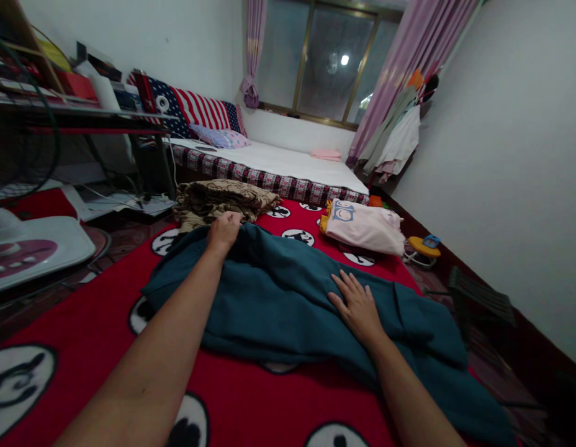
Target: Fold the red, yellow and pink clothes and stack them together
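A dark teal garment (279,304) lies stretched sideways across the red blanket, creased in places; whether it is trousers or a top I cannot tell. Near its far left edge, my left hand (224,231) is closed with the teal cloth gathered at the fingers. Fingers spread, my right hand (356,304) rests flat on the right part of the garment. Just beyond my left hand sits a folded brown patterned cloth (227,197). Farther right on the blanket is a folded pale pink garment (362,226) with a blue print.
The red blanket (241,397) has white round cartoon patches. Behind it stands a bed (279,158) with a white top and a pillow (220,136). A cluttered desk (97,115) and white chair (69,248) are at left; a yellow stool (424,247) and dark chair (481,295) at right.
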### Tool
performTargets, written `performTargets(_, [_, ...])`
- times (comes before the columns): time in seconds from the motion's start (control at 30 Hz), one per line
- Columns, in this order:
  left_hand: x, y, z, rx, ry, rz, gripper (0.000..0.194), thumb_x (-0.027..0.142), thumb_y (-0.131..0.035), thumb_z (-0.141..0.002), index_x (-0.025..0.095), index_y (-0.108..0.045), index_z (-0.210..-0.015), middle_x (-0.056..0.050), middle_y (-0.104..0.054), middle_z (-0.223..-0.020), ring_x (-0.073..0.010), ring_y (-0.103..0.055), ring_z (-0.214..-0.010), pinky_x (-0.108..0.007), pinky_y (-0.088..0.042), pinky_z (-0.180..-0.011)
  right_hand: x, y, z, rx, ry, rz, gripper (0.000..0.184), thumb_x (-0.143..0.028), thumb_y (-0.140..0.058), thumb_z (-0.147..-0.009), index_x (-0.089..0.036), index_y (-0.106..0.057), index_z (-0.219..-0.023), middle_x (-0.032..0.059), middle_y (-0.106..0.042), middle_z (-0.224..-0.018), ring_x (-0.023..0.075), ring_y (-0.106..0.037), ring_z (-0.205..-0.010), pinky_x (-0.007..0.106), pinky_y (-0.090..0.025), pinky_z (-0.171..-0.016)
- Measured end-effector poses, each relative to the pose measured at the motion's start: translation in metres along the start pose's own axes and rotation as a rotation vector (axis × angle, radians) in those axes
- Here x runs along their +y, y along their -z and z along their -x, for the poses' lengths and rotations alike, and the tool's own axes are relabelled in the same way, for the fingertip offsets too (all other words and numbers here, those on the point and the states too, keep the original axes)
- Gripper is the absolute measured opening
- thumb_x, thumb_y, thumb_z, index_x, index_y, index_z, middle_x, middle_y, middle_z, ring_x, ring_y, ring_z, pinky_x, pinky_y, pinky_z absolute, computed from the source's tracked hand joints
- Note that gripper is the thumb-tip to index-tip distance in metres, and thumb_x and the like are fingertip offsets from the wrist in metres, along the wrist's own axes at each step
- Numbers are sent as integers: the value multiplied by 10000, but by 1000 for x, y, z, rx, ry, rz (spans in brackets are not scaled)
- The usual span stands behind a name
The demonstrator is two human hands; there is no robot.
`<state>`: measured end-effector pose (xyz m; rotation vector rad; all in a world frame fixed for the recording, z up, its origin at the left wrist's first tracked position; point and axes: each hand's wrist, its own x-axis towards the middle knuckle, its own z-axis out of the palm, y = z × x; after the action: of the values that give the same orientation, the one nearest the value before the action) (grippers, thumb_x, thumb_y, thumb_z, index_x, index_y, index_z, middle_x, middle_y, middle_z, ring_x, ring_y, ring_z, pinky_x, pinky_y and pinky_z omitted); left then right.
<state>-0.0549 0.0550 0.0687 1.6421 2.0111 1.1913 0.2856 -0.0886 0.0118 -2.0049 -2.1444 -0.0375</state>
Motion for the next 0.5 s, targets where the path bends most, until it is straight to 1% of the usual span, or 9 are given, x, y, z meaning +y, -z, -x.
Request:
performTargets(0.07, [-1,0,-2,-90,-2,52,499,557,-444,-838,170,-739,-951,-58,-741,-889,-239,-662,-909,-278,-484,-770,1,0,0,0,0,-16,526,-498,-378,-961,-313,-406,-1453,8,-311,-1567,256,-237,-1459,585,-201,-1151])
performTargets(0.1, [-2,1,-2,-150,-7,61,508,599,-507,-788,170,-749,-909,-50,-739,-857,-235,-665,-884,-265,-483,-749,1,1,0,-2,-1,-23,527,-501,-381,-959,-313,-411,-1450,8,-313,-1566,256,-238,-1458,585,-201,-1150])
performTargets(0.13, [-4,1,-2,-225,-27,39,485,602,-583,-728,174,-757,-873,-43,-738,-830,-231,-667,-858,-256,-482,-726,1,1,1,0,-3,-29,525,-503,-383,-959,-312,-416,-1447,7,-316,-1565,254,-241,-1458,583,-203,-1151])
performTargets(0.23, [-7,1,2,-468,-57,-178,297,454,-759,-566,217,-766,-746,-25,-738,-773,-224,-674,-807,-246,-478,-681,0,3,2,32,-27,-34,506,-495,-391,-961,-303,-447,-1426,2,-345,-1552,249,-269,-1447,572,-211,-1153])
performTargets(0.3, [-7,2,5,-561,-43,-332,183,356,-790,-523,246,-756,-665,-21,-741,-771,-228,-678,-813,-251,-480,-681,-1,3,3,57,-56,-27,492,-486,-392,-965,-292,-470,-1410,4,-370,-1539,253,-294,-1435,570,-216,-1151])
performTargets(0.33, [-5,2,7,-573,-30,-379,153,329,-793,-519,256,-753,-647,-23,-745,-785,-235,-680,-828,-258,-483,-692,-1,4,4,64,-70,-23,485,-481,-391,-967,-289,-480,-1403,7,-379,-1534,257,-305,-1430,575,-218,-1148])
performTargets(0.4, [0,3,11,-540,-13,-433,140,328,-792,-533,269,-756,-656,-36,-753,-840,-256,-682,-874,-282,-492,-728,-2,4,5,73,-90,-17,470,-465,-382,-974,-285,-490,-1395,14,-391,-1527,263,-319,-1422,585,-222,-1141])
performTargets(0.47, [4,5,13,-495,-9,-477,187,396,-792,-554,274,-767,-694,-53,-756,-905,-280,-677,-924,-307,-497,-764,-1,3,5,79,-95,-18,459,-446,-376,-980,-284,-493,-1392,19,-398,-1523,265,-327,-1418,590,-226,-1137])
performTargets(0.5, [6,6,13,-499,-19,-479,221,436,-785,-568,273,-772,-717,-57,-756,-925,-282,-676,-936,-307,-498,-771,-1,2,5,84,-95,-20,455,-439,-378,-980,-280,-496,-1390,23,-403,-1520,266,-331,-1416,591,-228,-1135])
